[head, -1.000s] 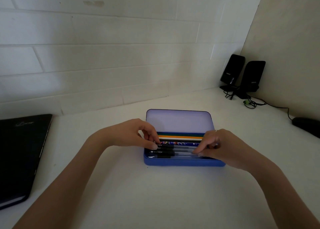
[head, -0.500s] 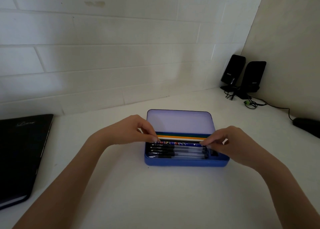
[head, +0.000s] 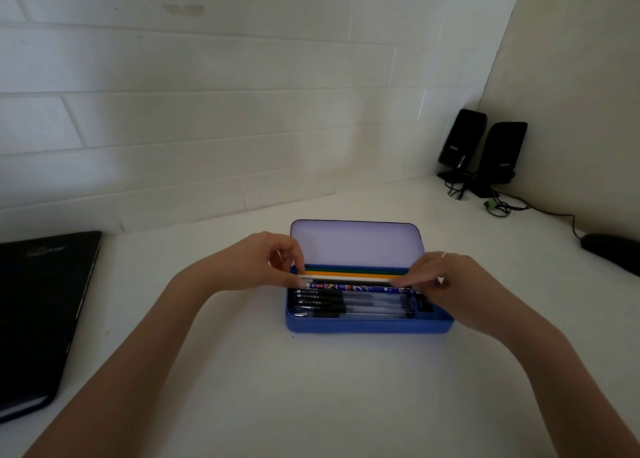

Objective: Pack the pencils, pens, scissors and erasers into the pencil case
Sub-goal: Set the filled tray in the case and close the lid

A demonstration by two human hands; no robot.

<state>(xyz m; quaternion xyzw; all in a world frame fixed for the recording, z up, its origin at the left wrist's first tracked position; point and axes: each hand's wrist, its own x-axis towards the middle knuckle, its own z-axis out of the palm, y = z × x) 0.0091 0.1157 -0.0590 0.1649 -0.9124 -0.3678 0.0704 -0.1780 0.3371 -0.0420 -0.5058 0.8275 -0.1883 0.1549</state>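
Note:
A blue pencil case (head: 367, 326) lies open on the white desk, its pale lid (head: 356, 244) tilted back. Inside, several clear pens with black caps (head: 353, 305) lie along the front. Behind them lie a blue patterned pen (head: 356, 287), a white pencil (head: 349, 280), an orange pencil (head: 349, 274) and a green pencil (head: 353, 269). My left hand (head: 263, 262) pinches the left end of the white pencil. My right hand (head: 446, 284) pinches its right end over the case's right side. No scissors or eraser can be made out.
A black laptop or folder (head: 38, 312) lies at the left edge of the desk. Two black speakers (head: 485, 152) with cables stand in the far right corner. A black mouse (head: 613, 249) sits at the right edge. A tiled wall rises behind.
Both hands have moved back from the clear pens at the front to the pencils at the rear, and now hold the ends of the white pencil.

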